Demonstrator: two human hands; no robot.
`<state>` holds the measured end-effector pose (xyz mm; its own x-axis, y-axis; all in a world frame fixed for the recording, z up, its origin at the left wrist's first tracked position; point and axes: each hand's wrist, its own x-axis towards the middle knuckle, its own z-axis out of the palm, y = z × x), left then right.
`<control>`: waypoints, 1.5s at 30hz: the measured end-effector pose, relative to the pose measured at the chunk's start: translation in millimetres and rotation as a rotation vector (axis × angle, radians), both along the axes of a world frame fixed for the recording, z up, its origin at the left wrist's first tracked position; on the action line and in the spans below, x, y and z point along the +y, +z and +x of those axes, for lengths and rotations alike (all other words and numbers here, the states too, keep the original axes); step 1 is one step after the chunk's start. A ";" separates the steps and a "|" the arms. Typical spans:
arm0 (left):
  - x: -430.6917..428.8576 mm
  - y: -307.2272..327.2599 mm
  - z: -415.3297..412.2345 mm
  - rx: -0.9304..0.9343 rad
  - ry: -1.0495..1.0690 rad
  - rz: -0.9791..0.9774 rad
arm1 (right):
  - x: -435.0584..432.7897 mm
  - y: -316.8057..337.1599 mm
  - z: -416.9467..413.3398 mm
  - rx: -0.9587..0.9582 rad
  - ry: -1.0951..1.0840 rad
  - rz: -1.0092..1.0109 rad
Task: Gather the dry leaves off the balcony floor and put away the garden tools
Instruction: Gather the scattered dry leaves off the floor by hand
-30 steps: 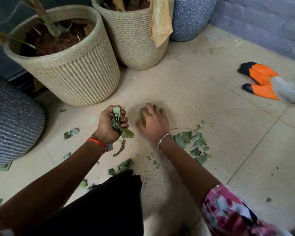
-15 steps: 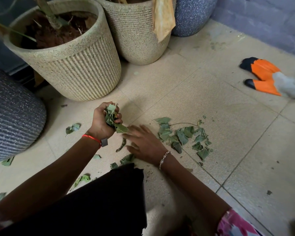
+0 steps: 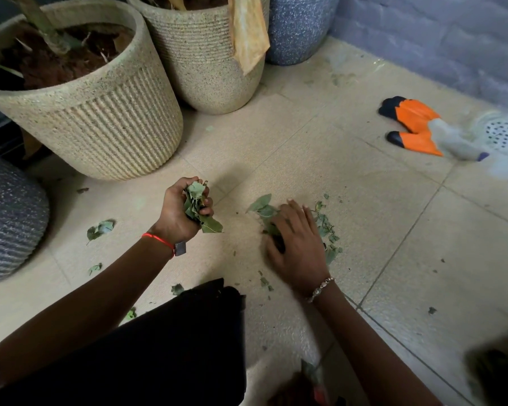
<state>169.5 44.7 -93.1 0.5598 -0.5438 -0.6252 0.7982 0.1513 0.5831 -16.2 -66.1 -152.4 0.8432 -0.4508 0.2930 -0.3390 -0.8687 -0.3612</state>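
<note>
My left hand (image 3: pixel 179 213) grips a bunch of dry green leaves (image 3: pixel 198 208) above the tiled balcony floor (image 3: pixel 379 259). My right hand (image 3: pixel 298 247) lies palm down with fingers spread over a small pile of leaves (image 3: pixel 324 230) on the floor; part of the pile is hidden under it. Loose leaf scraps (image 3: pixel 100 228) lie scattered to the left and near my knee. An orange, black and grey garden glove (image 3: pixel 417 127) lies on the floor at the right, near the wall.
Two beige ribbed planters (image 3: pixel 100 127) (image 3: pixel 208 63) and a blue speckled pot (image 3: pixel 296 27) stand at the back. A grey ribbed pot (image 3: pixel 9 218) sits at the left. A white floor drain (image 3: pixel 505 136) is at the right edge. My dark-clothed knee (image 3: pixel 170 347) fills the lower foreground.
My right hand swept from the left side back to the right and now covers the leaf pile. The left hand keeps its bunch and has barely moved.
</note>
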 end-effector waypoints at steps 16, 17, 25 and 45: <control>-28.4 -11.0 -34.4 0.049 -0.174 0.007 | -9.7 0.1 -3.0 0.005 -0.146 0.017; -28.9 -11.3 -34.8 0.048 -0.181 0.007 | -17.0 2.9 -8.9 -0.059 -0.191 0.049; -31.8 -11.6 -39.1 0.043 -0.214 0.010 | -64.1 -1.1 -12.2 0.044 -0.087 0.353; -40.0 -18.1 -41.4 -0.014 -0.322 0.083 | -11.7 -4.2 9.5 0.164 -0.164 -0.217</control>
<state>128.2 4.6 -111.2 0.3761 -0.6420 -0.6681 0.7893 -0.1557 0.5940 -6.8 -77.8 -156.6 0.8085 -0.5263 0.2633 -0.5192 -0.8485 -0.1019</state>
